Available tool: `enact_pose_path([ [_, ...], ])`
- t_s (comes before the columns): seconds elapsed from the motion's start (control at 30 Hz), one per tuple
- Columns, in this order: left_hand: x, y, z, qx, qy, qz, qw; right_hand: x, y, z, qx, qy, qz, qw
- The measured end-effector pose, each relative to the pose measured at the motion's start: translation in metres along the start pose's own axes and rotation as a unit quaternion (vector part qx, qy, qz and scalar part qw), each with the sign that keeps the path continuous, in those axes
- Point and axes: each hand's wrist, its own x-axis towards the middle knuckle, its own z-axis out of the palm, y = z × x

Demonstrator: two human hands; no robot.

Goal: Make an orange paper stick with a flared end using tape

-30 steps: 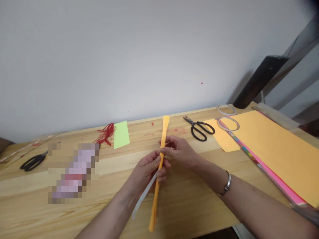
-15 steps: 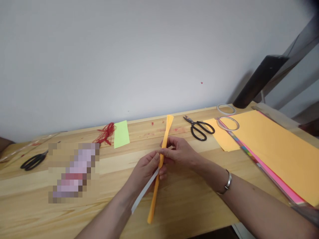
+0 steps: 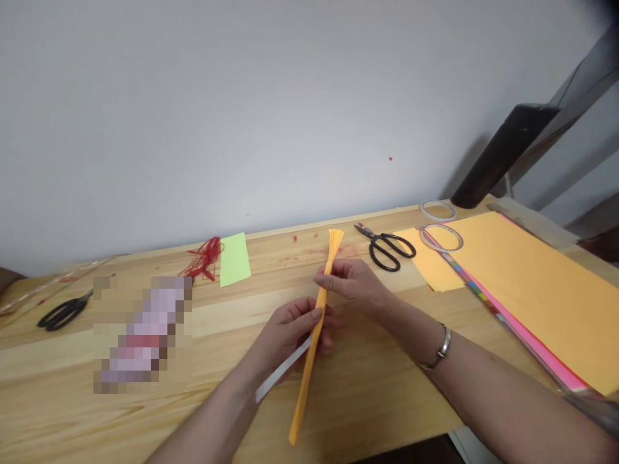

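Note:
A narrow strip of pleated orange paper is held tilted above the table, its folds fanning out a little at the top end. My left hand pinches it near the middle, thumb on the front. Higher up, my right hand closes thumb and fingers round the same paper, below the fanned end. A thin white strip slants down to the left from under my left hand; how it joins the paper is hidden. Black-handled scissors lie just beyond my right hand.
To the right are orange sheets over pink ones, and two tape rolls. A black cylinder leans behind. Further left lie red string, a green paper, a blurred-out item and second scissors.
My right hand has slid up the pleated paper, away from my left hand. The paper leans more to the right at its top, and the fanned end has spread.

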Motion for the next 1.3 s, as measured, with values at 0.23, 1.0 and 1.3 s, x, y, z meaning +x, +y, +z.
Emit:
enact_pose_path([
  [0.23,-0.005,0.005,-0.004,-0.025,-0.004,-0.027,0.999,-0.004,-0.003,0.002,-0.011,-0.030,-0.023,0.999],
  [1.0,0.006,0.012,-0.020,-0.135,0.190,0.194,0.953,-0.010,0.005,0.009,-0.124,-0.079,-0.240,0.959],
  [1.3,0.005,0.015,-0.016,-0.123,0.178,0.215,0.952,-0.008,0.007,0.011,-0.111,-0.007,-0.234,0.966],
])
